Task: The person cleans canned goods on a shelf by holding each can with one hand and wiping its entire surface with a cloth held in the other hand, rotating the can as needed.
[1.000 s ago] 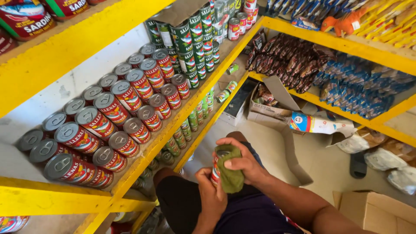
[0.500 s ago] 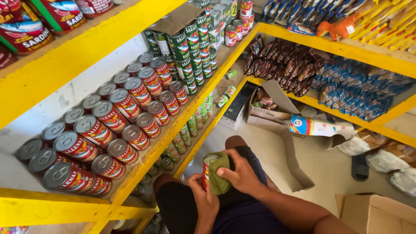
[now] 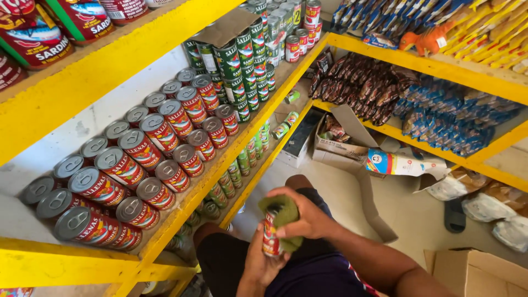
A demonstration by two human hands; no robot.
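shelving: big yellow shelf [image 3: 181,212] running down the left, a second yellow shelf [image 3: 440,63] on the right; they meet in the far corner
stock: rows of red cans [image 3: 140,165] lying on their sides, green cans [image 3: 242,60] stacked upright behind them, dark snack packets [image 3: 357,88] and blue packets [image 3: 451,118] across the way
floor stuff: open cardboard box [image 3: 341,143] by the corner, another box [image 3: 478,269] near the person's right side
the can: small red-labelled can [image 3: 270,236], held upright over the lap, well apart from the shelf
cloth: green rag [image 3: 283,217] draped over the can's top and side
left hand [image 3: 264,264]: wrapped around the lower part of the can, firm grip
right hand [image 3: 308,220]: closed over the rag, pressing it on the can's top
doing it well (my take): keep the left grip steady and turn the can under the rag so the rim gets wiped too
room: open floor in front of the knees; shelf lip just left, so elbows in
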